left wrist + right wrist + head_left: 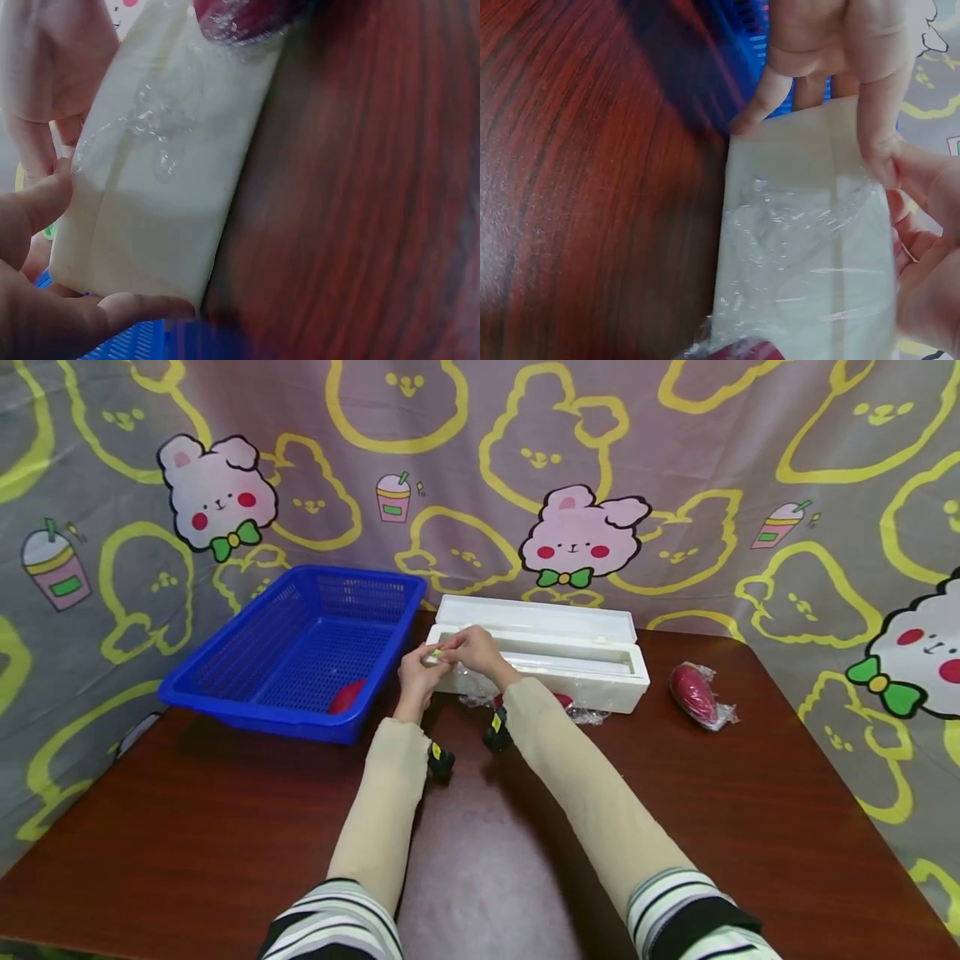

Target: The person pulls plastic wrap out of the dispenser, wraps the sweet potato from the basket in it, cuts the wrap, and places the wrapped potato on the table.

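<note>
A long white cling film box (540, 672) stands on the table with its lid (536, 617) raised. At its left end, my left hand (418, 677) pinches with thumb and finger at the upper front edge, its little finger along the box's lower corner. My right hand (474, 650) meets it there, fingertips pinching at the edge of the clear cling film (780, 232). A small bright green piece (436, 653) shows between the hands. Film hangs wrinkled down the box front. A dark red rounded thing (244, 19) lies against the box front, film over it.
A blue plastic basket (255, 714) stands at the left, with a red thing (347, 697) inside its near corner. Another dark red oval thing (693, 693), wrapped in clear film, lies on the brown table (750, 827) at the right. A patterned curtain (465, 485) hangs behind.
</note>
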